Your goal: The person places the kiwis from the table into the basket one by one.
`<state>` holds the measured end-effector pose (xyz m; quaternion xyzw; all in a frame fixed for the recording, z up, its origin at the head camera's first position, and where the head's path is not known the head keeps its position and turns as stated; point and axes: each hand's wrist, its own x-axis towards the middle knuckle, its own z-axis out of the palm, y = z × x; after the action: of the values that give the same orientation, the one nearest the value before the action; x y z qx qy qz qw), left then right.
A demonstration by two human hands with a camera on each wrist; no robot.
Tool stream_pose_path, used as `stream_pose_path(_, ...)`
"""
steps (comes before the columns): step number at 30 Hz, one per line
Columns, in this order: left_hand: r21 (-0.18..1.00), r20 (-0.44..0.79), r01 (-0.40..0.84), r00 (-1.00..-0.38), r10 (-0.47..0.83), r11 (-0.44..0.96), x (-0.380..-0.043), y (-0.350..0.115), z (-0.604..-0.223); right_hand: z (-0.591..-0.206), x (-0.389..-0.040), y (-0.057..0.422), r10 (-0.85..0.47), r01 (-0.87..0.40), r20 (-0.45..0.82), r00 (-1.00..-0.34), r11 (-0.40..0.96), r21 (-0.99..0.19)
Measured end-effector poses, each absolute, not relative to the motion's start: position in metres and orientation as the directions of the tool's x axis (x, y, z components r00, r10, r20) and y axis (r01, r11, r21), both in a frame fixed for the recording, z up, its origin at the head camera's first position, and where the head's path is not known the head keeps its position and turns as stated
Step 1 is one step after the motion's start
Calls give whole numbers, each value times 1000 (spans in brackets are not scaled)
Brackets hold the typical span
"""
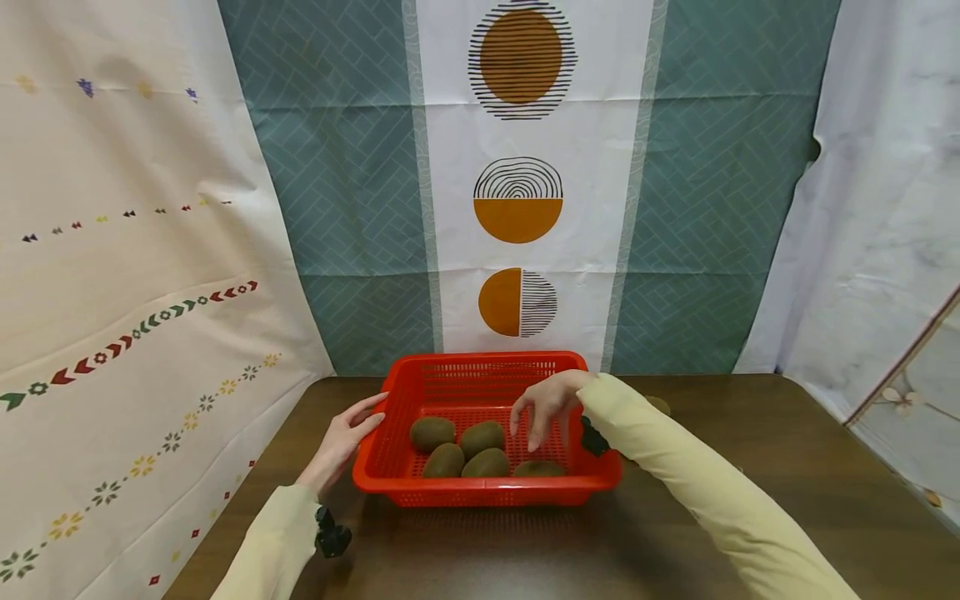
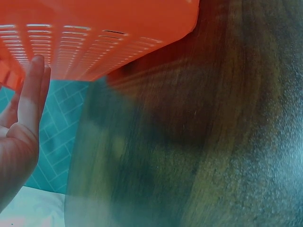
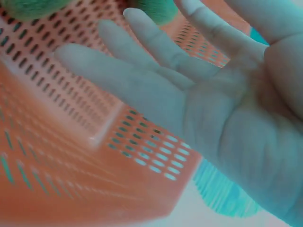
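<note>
A red plastic basket (image 1: 487,483) with slotted walls stands on the table, and several brown fuzzy kiwis (image 1: 432,434) lie on its floor. My left hand (image 1: 347,439) is at the basket's left side, its fingers extended against the rim; the left wrist view shows these fingers (image 2: 32,90) along the slotted wall. Above the right part of the basket hovers my right hand (image 1: 551,402), fingers loosely spread and pointing down. Nothing lies in its palm (image 3: 246,123) in the right wrist view. One kiwi (image 1: 538,468) sits below it, near the front wall.
The dark wooden table (image 1: 720,417) reaches back to a patterned cloth (image 1: 352,208). Past my right forearm, a brownish rounded object (image 1: 658,405) is partly hidden by the sleeve. A cream embroidered cloth (image 1: 135,400) hangs along the left side.
</note>
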<state>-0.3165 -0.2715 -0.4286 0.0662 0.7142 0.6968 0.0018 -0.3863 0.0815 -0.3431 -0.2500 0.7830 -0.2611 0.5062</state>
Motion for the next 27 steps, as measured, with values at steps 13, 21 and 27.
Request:
stream_pose_path(13, 995, 91, 94, -992, 82, 37, -317, -271, -429, -305, -383, 127, -796, -188, -343, -498, 486, -854)
stream_pose_path(21, 994, 95, 99, -992, 82, 43, -317, -271, -428, -309, -383, 180, -763, -193, -265, -590, 452, -871)
stream_pose_path(27, 995, 91, 95, -992, 92, 42, -317, -271, -429, -319, -380, 218, -755, -214, -223, -616, 433, -876)
